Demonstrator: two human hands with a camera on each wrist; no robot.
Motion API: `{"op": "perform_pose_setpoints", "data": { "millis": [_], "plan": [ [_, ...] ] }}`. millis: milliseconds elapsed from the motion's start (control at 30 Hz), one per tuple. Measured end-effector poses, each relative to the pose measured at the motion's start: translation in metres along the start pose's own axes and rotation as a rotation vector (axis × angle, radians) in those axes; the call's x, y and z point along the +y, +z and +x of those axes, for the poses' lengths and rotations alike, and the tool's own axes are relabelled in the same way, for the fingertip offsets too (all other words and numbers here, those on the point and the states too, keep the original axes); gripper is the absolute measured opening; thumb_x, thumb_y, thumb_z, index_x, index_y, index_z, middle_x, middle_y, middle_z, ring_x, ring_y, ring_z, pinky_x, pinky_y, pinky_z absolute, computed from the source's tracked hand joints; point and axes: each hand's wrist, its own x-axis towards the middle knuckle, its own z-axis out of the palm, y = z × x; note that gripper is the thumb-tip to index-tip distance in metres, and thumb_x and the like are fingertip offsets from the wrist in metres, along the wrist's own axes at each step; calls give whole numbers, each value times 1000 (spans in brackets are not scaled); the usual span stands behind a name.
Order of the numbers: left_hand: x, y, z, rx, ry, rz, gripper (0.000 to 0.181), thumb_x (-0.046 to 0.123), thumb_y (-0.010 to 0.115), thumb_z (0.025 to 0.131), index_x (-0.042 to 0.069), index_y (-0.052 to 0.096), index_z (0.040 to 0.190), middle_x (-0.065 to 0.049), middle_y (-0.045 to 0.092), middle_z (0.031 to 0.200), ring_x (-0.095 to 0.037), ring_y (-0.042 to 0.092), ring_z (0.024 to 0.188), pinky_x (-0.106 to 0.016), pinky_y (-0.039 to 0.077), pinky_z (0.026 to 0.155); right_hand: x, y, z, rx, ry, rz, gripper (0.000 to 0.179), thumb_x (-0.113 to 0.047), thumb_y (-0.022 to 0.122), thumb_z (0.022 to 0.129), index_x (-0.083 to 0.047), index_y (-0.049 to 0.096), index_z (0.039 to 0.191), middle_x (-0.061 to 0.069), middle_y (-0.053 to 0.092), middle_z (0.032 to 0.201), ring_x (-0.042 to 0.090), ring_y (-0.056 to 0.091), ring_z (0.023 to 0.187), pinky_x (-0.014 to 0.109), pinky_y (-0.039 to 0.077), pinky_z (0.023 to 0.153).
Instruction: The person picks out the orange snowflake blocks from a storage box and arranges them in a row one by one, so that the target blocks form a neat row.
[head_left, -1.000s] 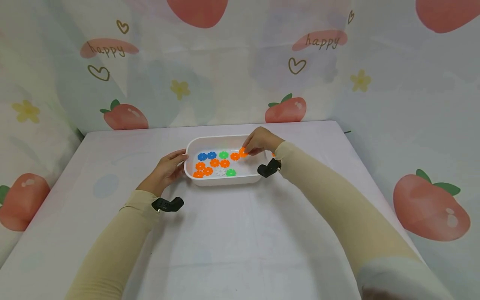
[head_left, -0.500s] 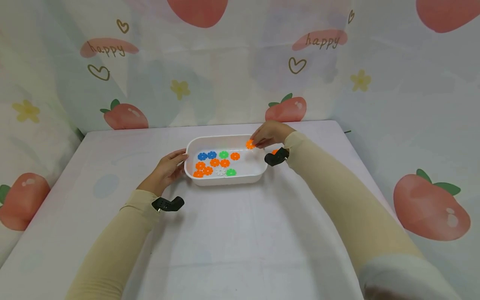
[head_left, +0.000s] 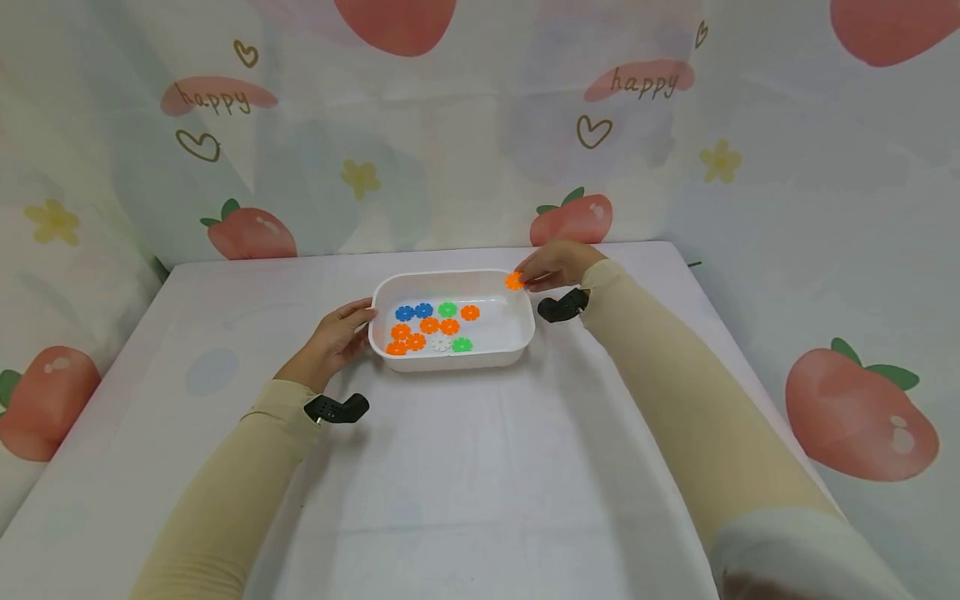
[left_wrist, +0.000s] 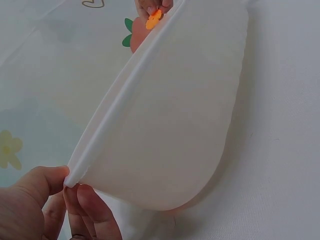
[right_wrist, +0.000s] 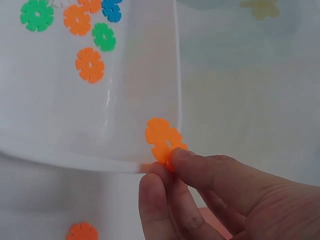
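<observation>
Discs point(head_left: 429, 326), notched like flowers, in four colours lie in a smooth white tray point(head_left: 497, 332) with rounded corners; a stray disc point(right_wrist: 82, 232) lies outside. The left hand point(head_left: 333, 337) grips one end; the right hand point(head_left: 562, 263) pinches an orange disc point(head_left: 514, 281) at the far right corner.

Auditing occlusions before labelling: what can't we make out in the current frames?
Left wrist: inside of tray, blocked by its outer wall.
Left wrist: most of right hand, cut off by top edge.
Right wrist: part of held orange piece, under the thumb.
Right wrist: loose orange piece, cut off by bottom edge.
Right wrist: white piece, cut off by top edge.
Head: that loose orange piece, probably behind black wrist device.
</observation>
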Motion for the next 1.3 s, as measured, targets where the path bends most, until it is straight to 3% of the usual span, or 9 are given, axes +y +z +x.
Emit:
{"op": "perform_pose_setpoints", "data": {
  "millis": [233, 567, 700, 900, 1300],
  "plan": [
    [1, 0, 0, 3, -7, -6, 48, 29, 62, 98, 26, 51, 144, -1, 49, 143, -15, 49, 100, -16, 47, 73, 11, -13, 0, 15, -8, -4, 40, -3, 59, 96, 7, 53, 134, 10, 61, 108, 21, 61, 97, 34, 47, 102],
    [0, -1, -1, -3, -7, -3, 48, 28, 61, 98, 26, 50, 145, -1, 49, 140, -15, 49, 99, -16, 47, 74, 22, -23, -5, 31, -23, 35, 40, -4, 61, 96, 9, 53, 132, 11, 62, 107, 28, 59, 110, 37, 48, 102],
    [0, 0, -1, 3, -7, -6, 47, 28, 61, 98, 26, 50, 145, -1, 49, 142, -15, 49, 99, -16, 47, 73, 24, -27, -8, 33, -20, 27, 34, -5, 60, 96, 9, 57, 126, 10, 62, 105, 25, 60, 105, 35, 51, 97],
    [0, 1, 0, 10, -7, -8, 47, 28, 61, 98, 26, 51, 144, -1, 49, 142, -15, 49, 100, -15, 47, 72, 30, -34, -8, 56, 2, 63, 34, -4, 60, 95, 8, 55, 127, 11, 61, 106, 28, 59, 111, 39, 46, 104],
    [-1, -1, 2, 10, -6, -4, 46, 29, 61, 98, 27, 52, 143, 0, 50, 137, -15, 49, 99, -17, 47, 76, 54, -58, 6, 132, 124, 186, 35, -6, 66, 93, 2, 59, 126, 8, 65, 91, 18, 65, 81, 31, 51, 96]
  ]
}}
